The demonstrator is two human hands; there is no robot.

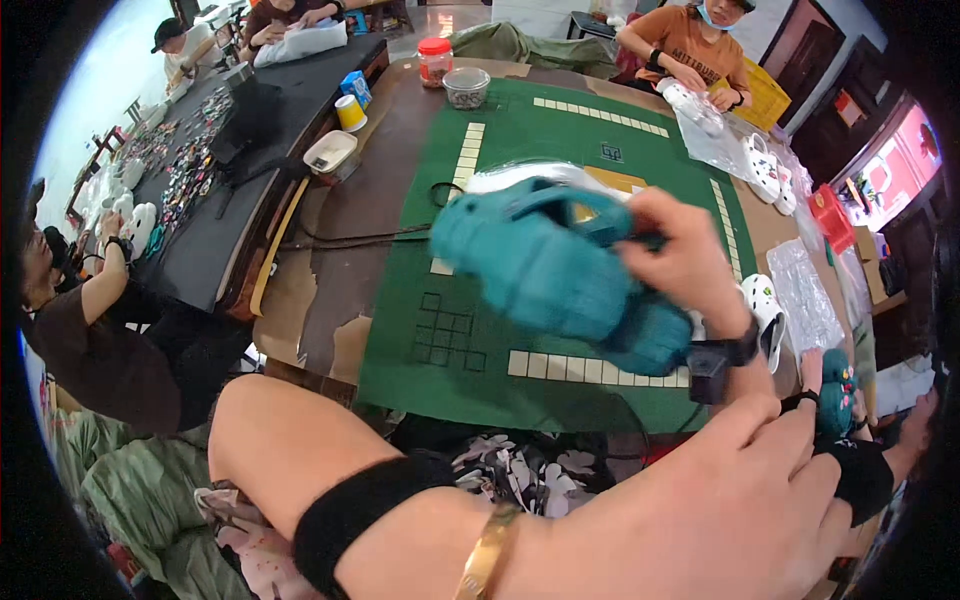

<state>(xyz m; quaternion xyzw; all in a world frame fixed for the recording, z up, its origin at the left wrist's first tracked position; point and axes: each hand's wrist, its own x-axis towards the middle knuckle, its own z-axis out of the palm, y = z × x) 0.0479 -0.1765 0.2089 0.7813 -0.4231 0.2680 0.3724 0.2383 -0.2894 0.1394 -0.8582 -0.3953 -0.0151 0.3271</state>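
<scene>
Over the green table mat [560, 410], my right hand [680, 250] grips a pair of teal clogs [550, 270], smeared by motion. Its fingers close round the upper edge, near a heel strap. A dark band and a small black box-shaped device sit at the right wrist. My left hand [700, 510] is close to the camera and reaches across to the right, its fingers bent together against my right forearm; the fingertips are hidden. Behind the teal clogs lies clear plastic wrap [530, 175], partly covered. A white clog [763, 310] with charms rests just right of my right wrist.
A red-lidded jar [434, 62] and a clear tub [467, 88] stand at the far edge. White clogs [768, 175] and plastic bags [805, 290] lie along the right. Several people work around, one at the right beside a teal clog [836, 390]. A black table [250, 190] bears many small charms.
</scene>
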